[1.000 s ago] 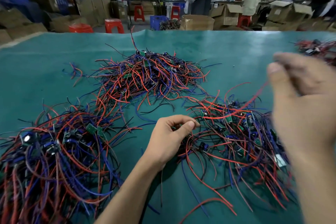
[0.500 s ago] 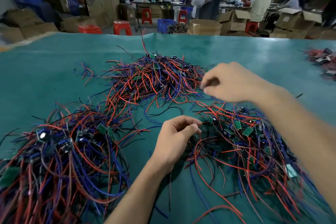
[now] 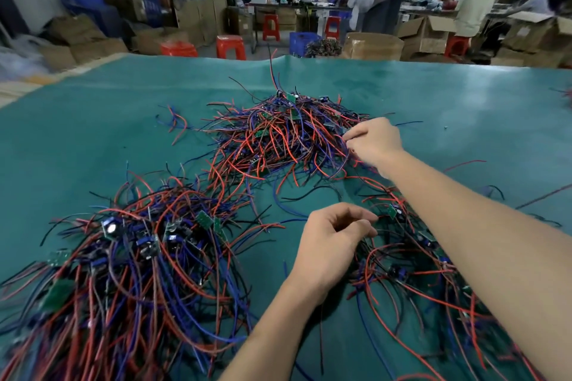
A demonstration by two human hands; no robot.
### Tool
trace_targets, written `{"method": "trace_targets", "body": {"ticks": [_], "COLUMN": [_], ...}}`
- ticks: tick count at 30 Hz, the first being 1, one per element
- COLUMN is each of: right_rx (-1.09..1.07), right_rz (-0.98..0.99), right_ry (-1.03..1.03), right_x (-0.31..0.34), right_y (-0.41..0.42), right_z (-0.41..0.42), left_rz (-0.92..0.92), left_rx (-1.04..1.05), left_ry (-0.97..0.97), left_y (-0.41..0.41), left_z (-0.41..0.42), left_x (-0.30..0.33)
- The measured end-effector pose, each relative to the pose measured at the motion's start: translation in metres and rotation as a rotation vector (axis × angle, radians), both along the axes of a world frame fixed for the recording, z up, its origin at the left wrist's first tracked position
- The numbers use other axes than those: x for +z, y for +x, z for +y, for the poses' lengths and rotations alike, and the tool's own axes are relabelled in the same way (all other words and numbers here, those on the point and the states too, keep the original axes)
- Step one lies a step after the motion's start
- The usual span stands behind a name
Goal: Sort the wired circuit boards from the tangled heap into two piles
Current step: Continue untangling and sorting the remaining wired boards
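The tangled heap (image 3: 411, 272) of wired circuit boards lies at my near right on the green counter (image 3: 93, 133). My left hand (image 3: 334, 244) has its grip pinched on wires at the heap's edge. My right hand (image 3: 374, 141) pinches wires at the far pile (image 3: 278, 139); another pile (image 3: 123, 272) lies near left.

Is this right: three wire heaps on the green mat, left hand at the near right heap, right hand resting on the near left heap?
Not quite. In the head view the right hand reaches to the far heap at its right edge, not the near left heap. The rest holds: three heaps on the green mat, left hand at the near right heap.
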State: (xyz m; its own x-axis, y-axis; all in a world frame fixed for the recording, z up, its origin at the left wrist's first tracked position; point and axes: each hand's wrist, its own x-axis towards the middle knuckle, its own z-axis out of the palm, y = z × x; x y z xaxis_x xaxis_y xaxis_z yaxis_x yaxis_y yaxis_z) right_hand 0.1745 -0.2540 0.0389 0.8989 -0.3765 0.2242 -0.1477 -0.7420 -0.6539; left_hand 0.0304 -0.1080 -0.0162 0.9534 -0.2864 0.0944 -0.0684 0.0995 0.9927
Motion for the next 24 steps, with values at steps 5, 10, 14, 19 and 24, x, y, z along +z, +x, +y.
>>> {"method": "trace_targets", "body": {"ticks": [5, 10, 14, 19, 24], "right_rx": [0.010, 0.087, 0.205, 0.280, 0.347], "right_rz": [-0.049, -0.255, -0.301, -0.267, -0.235], "right_ry": [0.133, 0.466, 0.720, 0.142, 0.133], "right_x": [0.028, 0.068, 0.060, -0.008, -0.024], "right_y": [-0.027, -0.092, -0.147, -0.183, -0.182], "right_z": [-0.019, -0.024, -0.009, 0.028, 0.027], "left_rz": [0.025, 0.120, 0.145, 0.174, 0.238], "left_rx": [-0.004, 0.051, 0.064, 0.077, 0.061], "left_ry": [-0.028, -0.141, -0.235, -0.293, -0.391], "left_y": [-0.002, -0.001, 0.000, -0.002, 0.002], "left_z": [0.001, 0.001, 0.001, 0.001, 0.003], "left_x": [0.004, 0.006, 0.009, 0.012, 0.008]}}
